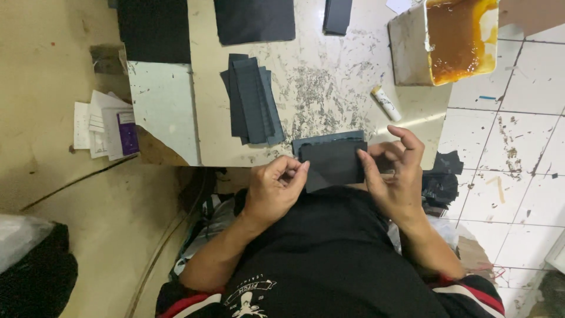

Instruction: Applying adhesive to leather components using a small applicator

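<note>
Surface [329, 88] first: a pale, scuffed worktop fills the upper middle of the head view, its near edge running just in front of the person's body. On it sit a tub of amber glue [459, 38] at the far right, a fanned stack of dark strips [253, 100] near the middle, and a small white tube [385, 103] lying between the two. At the near edge, a dark rectangular piece [332, 165] is held between the 2 hands, its long axis running left to right, over a second dark piece [327, 139] lying flat on the surface behind it. The left hand [273, 191] has its fingers [300, 171] closed in a pinch on the piece's left end. The right hand [397, 176] pinches the right end with thumb and forefinger, the remaining fingers spread loosely above. Both hands sit equally near, 1 at each short end.
</note>
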